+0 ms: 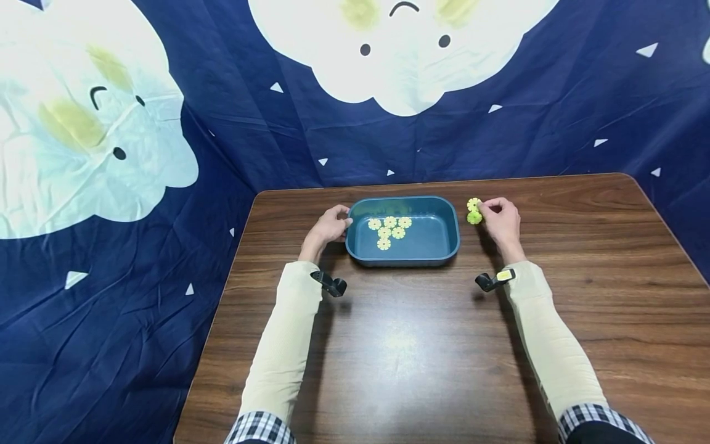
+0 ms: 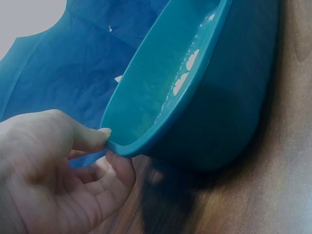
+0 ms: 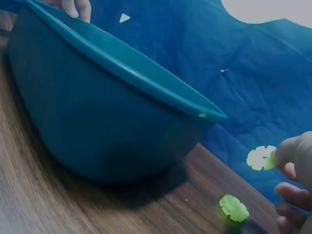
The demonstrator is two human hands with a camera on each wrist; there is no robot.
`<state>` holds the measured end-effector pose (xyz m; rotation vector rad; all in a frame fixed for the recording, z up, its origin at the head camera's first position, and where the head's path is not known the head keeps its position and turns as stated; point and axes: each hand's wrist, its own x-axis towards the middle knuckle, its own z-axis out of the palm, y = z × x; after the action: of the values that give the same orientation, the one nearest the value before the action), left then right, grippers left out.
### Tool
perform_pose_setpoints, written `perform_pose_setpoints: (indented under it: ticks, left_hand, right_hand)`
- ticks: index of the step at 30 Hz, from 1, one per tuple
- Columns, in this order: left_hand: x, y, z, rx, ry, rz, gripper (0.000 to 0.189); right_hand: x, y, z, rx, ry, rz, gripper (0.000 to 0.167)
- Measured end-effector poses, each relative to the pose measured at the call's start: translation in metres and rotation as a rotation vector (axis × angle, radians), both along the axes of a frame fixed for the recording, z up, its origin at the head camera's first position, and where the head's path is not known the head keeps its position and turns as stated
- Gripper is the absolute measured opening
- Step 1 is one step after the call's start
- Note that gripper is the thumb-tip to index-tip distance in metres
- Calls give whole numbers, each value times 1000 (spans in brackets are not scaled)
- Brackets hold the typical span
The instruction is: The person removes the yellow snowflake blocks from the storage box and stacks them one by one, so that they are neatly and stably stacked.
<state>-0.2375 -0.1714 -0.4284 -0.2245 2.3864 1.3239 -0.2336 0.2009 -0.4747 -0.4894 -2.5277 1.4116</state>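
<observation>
1. At left, your left hand pinches the left rim of the blue-green basin, thumb on the edge and fingers curled beneath it outside. Your forearm reaches from the near side, slanting right as it goes far.
2. The basin sits toward the table's far edge. Six pale-yellow flower-shaped pieces lie flat inside, mostly in the left half of its floor; judging by the layout, those six are done.
3. Just right of the basin, a green flower-shaped piece appears to lie on the wood-grain table; it looks left to do.
4. At right, your right hand pinches one more yellow flower-shaped piece between thumb and fingertip, other fingers loosely curled. You hold it outside the basin, so it seems unfinished too. That forearm slants left toward the far side.
</observation>
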Motion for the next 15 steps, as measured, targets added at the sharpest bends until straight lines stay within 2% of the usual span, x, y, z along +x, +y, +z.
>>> perform_pose_setpoints:
  ticks: [15]
  left_hand:
    - [0, 1, 0, -1, 5, 4, 30]
  right_hand:
    - [0, 5, -2, 131, -104, 78, 30]
